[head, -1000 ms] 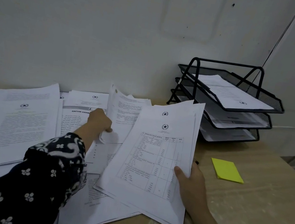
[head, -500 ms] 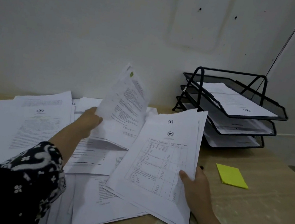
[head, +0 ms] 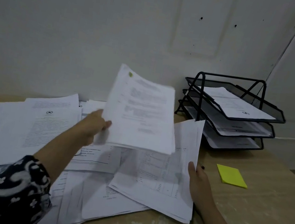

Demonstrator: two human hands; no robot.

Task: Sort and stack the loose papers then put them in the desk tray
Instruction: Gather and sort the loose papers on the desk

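Left of the tray, across a wooden desk, loose papers are lying spread in overlapping heaps that are reaching toward the near edge. The left hand is pinching a bundle by its lower left corner, thumb on the printed face and fingers behind, and is holding it lifted and tilted above the heaps, left of the tray; a small green mark is showing near the bundle's top corner, and its print is too blurred to read. Below the bundle, a stack with a printed table on its top sheet is resting on the desk, its far corner lying just in front of the tray's lowest tier. The right hand is gripping this stack at its right edge, thumb pressing on top and the other fingers hidden beneath. The tray itself, black wire mesh with three tiers, is standing against the wall, and each tier is already holding white sheets. In front of the tray, a yellow pad is lying flat on the bare wood, just right of the right hand and not touching it. Both forearms are wearing dark sleeves with a white floral print.
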